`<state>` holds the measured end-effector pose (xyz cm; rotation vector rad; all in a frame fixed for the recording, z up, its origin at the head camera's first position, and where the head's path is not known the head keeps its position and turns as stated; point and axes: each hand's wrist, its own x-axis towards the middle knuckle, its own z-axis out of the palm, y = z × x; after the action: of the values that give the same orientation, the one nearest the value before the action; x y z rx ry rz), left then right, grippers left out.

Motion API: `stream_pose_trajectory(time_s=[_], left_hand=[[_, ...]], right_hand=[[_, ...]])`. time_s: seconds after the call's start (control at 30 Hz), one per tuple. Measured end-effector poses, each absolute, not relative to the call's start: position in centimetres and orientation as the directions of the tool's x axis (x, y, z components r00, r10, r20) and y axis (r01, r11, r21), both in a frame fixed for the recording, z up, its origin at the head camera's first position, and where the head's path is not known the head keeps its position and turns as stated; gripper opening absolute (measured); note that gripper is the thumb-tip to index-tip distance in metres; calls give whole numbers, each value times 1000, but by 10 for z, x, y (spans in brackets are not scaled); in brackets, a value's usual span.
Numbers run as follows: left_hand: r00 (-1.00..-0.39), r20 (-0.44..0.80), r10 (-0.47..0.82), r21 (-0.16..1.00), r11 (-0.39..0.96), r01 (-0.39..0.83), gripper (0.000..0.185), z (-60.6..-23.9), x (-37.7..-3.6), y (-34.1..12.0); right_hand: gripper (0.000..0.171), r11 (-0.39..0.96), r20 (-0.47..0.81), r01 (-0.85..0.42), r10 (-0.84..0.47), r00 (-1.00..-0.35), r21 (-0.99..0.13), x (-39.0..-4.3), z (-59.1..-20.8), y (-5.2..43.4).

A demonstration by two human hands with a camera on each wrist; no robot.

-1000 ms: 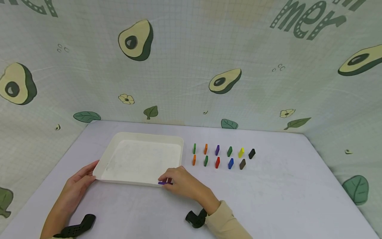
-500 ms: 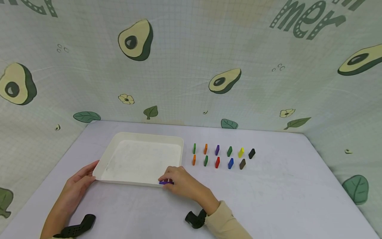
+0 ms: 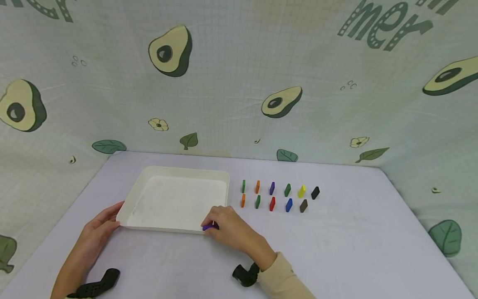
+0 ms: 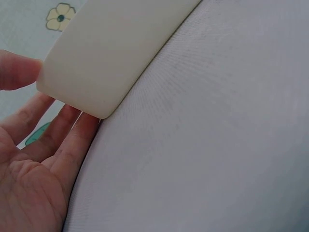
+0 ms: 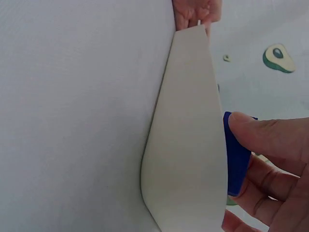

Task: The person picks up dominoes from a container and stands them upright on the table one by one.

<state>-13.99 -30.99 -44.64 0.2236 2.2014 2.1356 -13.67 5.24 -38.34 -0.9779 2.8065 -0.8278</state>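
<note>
A: Head view: the right hand pinches a purple block at the tray rim; eleven blocks stand beyond it, unmoved.

B: Wrist views: the left hand, fingers straight, steadies the tray corner; block between right fingertips, tray seemingly bare.

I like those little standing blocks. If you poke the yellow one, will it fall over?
Probably yes. The yellow block stands upright on a narrow edge, thin and tall, so a poke should tip it. It looks small, likely light. The black block stands close, so it might get knocked too.
</note>
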Motion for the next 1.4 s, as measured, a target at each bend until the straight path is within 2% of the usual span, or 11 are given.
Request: stream_pose_trajectory(time_s=[0.2, 0.47, 0.87, 1.1, 1.4], left_hand=[[-983, 78, 165, 997, -17, 76, 46, -447, -140, -310], [-986, 65, 153, 998, 11, 68, 47, -447, -141, -310], [-985, 77, 155, 997, 3, 79, 47, -447, -140, -309], [-985, 77, 156, 997, -9, 77, 47, -447, -140, -310], [-984, 85, 159, 996, -7, 85, 47, -447, -139, -308]], right_hand=[[8, 634, 146, -535, -560, -816, -558, -136, -372, 59], [7, 610, 159, -460, -481, -862, -646, -135, -355, 73], [8, 624, 189, -371, -339, -921, -688, -135, -335, 99], [8, 657, 214, -335, -260, -941, -676, -134, -325, 116], [11, 674, 176, -194, -97, -980, -713, -134, -317, 147]])
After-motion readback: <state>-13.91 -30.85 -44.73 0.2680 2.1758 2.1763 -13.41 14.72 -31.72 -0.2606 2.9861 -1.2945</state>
